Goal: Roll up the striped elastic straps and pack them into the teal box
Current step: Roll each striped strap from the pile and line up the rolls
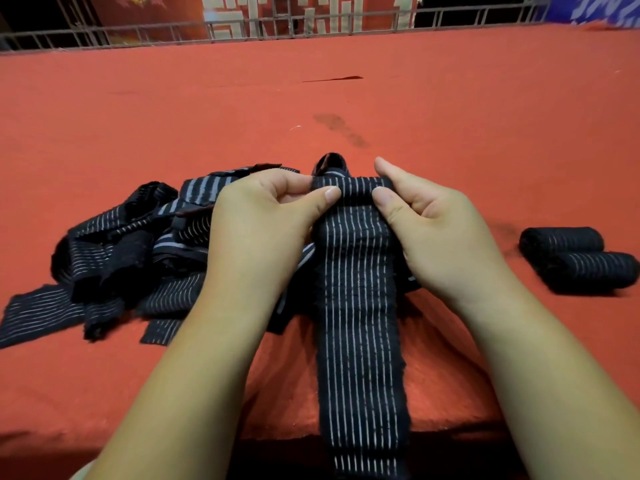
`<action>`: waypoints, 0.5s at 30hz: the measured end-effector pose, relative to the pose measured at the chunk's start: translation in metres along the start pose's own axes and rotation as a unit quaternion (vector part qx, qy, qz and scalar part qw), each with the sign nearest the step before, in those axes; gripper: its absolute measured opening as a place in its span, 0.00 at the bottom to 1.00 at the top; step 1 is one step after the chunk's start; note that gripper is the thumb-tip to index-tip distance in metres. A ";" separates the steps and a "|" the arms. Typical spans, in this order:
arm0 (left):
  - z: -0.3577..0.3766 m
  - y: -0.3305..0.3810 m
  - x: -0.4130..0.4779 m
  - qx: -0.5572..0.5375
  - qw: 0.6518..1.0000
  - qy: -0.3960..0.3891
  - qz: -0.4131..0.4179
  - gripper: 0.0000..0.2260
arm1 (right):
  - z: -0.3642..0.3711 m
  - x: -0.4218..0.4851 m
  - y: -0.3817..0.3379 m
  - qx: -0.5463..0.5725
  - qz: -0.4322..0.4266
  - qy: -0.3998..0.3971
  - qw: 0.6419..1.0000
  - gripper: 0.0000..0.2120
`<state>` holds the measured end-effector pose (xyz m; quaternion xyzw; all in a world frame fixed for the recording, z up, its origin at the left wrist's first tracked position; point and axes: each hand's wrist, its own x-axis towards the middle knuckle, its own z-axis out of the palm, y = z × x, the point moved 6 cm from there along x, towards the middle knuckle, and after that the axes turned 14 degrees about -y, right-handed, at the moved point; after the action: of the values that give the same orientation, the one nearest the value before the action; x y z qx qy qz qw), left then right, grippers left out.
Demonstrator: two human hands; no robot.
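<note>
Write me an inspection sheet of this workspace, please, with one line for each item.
Surface: a red cloth covers it, with a dark stain near the middle and a thin dark mark farther back.
Job's things: one striped strap runs toward the person, its far end partly rolled. A pile of loose straps lies on the left. Two finished rolls lie on the right, touching each other. The teal box is not in view.
Clutter: nothing seen.
Hands: the left hand and the right hand both pinch the strap's rolled end.
Cables: nothing seen.
Surroundings: a metal railing stands behind the surface, with a red banner beyond it.
</note>
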<state>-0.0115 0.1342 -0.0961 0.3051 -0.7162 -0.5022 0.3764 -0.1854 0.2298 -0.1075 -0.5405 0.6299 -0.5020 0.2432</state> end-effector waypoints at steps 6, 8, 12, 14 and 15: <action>0.005 0.002 0.000 0.007 1.000 -0.013 0.017 0.05 | -0.002 0.001 0.005 0.010 0.020 -0.015 1.000 0.22; 0.006 -0.001 0.000 0.005 1.000 -0.010 0.009 0.05 | -0.003 0.000 0.007 0.015 0.020 -0.019 1.000 0.22; 0.005 -0.006 0.001 -0.061 0.998 0.006 -0.010 0.04 | 0.000 0.001 0.002 0.056 0.000 -0.012 0.998 0.22; 0.004 -0.007 0.001 -0.081 0.996 0.019 -0.017 0.04 | 0.001 0.001 0.003 0.070 0.000 0.014 0.997 0.16; 0.004 -0.008 0.001 -0.087 0.996 0.023 -0.020 0.04 | 0.001 0.001 0.004 0.071 -0.002 0.026 0.997 0.13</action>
<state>-0.0150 0.1327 -0.1044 0.2970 -0.6545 -0.5631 0.4079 -0.1865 0.2285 -0.1112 -0.5100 0.5975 -0.5597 0.2638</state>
